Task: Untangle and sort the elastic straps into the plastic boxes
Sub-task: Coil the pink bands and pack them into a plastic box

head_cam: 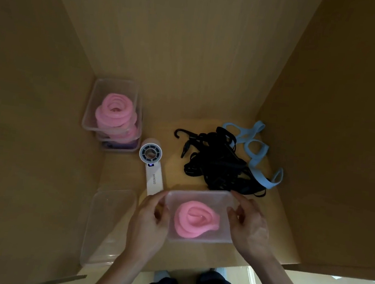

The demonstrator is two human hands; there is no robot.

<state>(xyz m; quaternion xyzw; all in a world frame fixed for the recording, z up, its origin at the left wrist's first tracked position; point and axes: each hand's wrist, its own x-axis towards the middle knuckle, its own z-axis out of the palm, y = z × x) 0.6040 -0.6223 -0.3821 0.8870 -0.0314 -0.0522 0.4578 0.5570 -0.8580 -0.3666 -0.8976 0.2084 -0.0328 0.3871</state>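
Pink strap coil (193, 219) inside clear box (201, 193)

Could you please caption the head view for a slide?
Left hand and right hand grip a clear plastic box holding a coiled pink elastic strap, near tangled black straps and blue straps.

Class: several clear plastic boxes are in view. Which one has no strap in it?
The box at near left, beside the left hand. The held box and the stacked boxes each show a pink coil.
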